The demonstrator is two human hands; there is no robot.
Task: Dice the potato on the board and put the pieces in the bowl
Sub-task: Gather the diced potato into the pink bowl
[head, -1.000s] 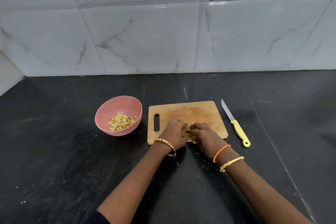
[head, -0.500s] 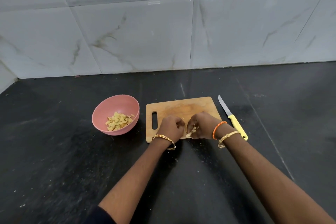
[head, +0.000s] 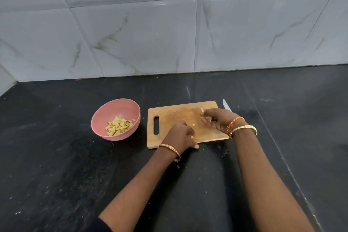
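Note:
The wooden cutting board (head: 175, 117) lies on the black counter. My left hand (head: 179, 135) rests at the board's front edge, fingers curled over a few potato pieces; one pale bit shows under them. My right hand (head: 218, 119) is over the board's right part, its fingers curled round several potato pieces (head: 207, 118). One loose potato piece (head: 193, 124) lies on the board between my hands. The pink bowl (head: 102, 117) stands left of the board with diced potato (head: 119, 127) in it.
A knife lies just right of the board; only its blade tip (head: 227, 107) shows, the handle is hidden behind my right wrist. A tiled wall (head: 150, 34) closes the back of the counter (head: 56, 165).
My hands were together at the board's front middle. The right hand has moved back and to the right with potato pieces in it; the left hand stayed near the front edge.

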